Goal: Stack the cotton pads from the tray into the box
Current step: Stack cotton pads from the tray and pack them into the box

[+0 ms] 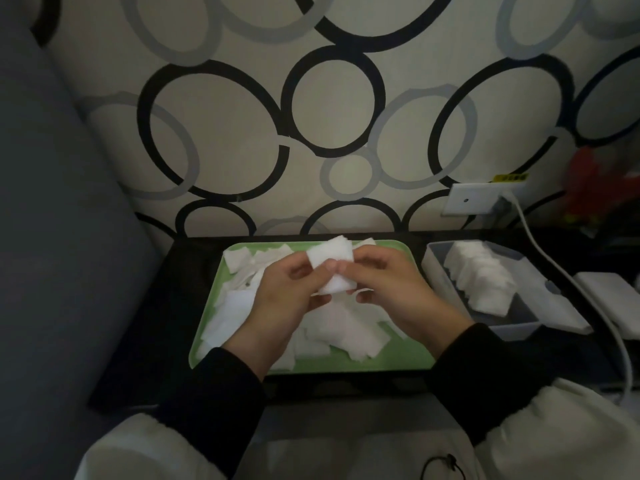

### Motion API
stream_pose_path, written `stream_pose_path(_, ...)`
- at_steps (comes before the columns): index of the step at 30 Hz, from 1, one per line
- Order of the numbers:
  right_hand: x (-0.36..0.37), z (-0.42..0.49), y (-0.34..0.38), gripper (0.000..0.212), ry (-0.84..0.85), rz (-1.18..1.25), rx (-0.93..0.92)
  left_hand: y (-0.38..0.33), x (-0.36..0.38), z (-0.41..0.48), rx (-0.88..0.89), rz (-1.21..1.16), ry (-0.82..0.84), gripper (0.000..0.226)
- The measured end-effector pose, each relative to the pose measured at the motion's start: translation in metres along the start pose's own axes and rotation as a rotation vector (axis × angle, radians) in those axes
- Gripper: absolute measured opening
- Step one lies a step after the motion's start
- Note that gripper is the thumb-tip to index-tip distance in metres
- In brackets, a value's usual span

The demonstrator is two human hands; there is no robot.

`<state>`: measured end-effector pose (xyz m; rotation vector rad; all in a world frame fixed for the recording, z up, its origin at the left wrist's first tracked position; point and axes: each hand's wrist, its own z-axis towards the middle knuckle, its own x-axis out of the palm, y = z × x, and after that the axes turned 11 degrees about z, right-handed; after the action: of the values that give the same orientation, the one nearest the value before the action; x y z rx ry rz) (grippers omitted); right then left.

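Both hands, left hand [294, 289] and right hand [391, 282], pinch a small pad stack [332, 268] above the tray [398, 362], squaring edges for the box [512, 327] at desk's right edge.

Both hands raised in front of the body, close together at centre, palms turned toward each other. Left hand [291, 292]: fingers curled, thumb on the near face of a small white stack of square cotton pads [332, 261]. Right hand [391, 289]: same pinch from the other side, its thumb tip just beside the left one. Forearms converge from the lower corners, wrists bare, long black sleeves [214, 386] down to the wrists.
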<state>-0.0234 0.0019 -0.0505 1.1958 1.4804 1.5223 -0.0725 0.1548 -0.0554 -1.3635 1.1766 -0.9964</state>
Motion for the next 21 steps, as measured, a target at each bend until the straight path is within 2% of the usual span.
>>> stream_pose_path(2, 0.0, 0.002, -0.002, 0.02, -0.058, -0.009, 0.021, 0.001, -0.005, 0.004, -0.045, -0.049, -0.097, 0.012)
stream_pose_path(5, -0.006, 0.004, -0.009, 0.021, -0.138, -0.214, 0.035, 0.001, -0.017, 0.009, -0.106, -0.074, -0.231, 0.009)
stream_pose_path(8, -0.005, 0.002, -0.022, 0.015, -0.044, -0.388, 0.135, 0.002, -0.028, 0.013, -0.118, -0.076, -0.322, 0.005)
stream_pose_path(10, 0.003, 0.003, -0.033, 0.019, 0.006, -0.481, 0.197, 0.002, -0.033, 0.014, -0.117, -0.084, -0.342, 0.01)
stream_pose_path(12, 0.011, 0.006, -0.041, 0.028, -0.031, -0.571, 0.207, 0.002, -0.035, 0.014, -0.117, -0.065, -0.348, 0.019)
stream_pose_path(16, 0.02, 0.011, -0.049, 0.049, -0.126, -0.622, 0.191, 0.004, -0.036, 0.011, -0.09, -0.04, -0.341, 0.012)
stream_pose_path(18, 0.024, 0.011, -0.049, 0.044, -0.116, -0.63, 0.176, 0.004, -0.038, 0.011, -0.087, -0.026, -0.338, 0.012)
stream_pose_path(21, 0.025, 0.01, -0.039, 0.021, -0.097, -0.549, 0.154, 0.004, -0.043, 0.011, -0.088, -0.015, -0.338, 0.011)
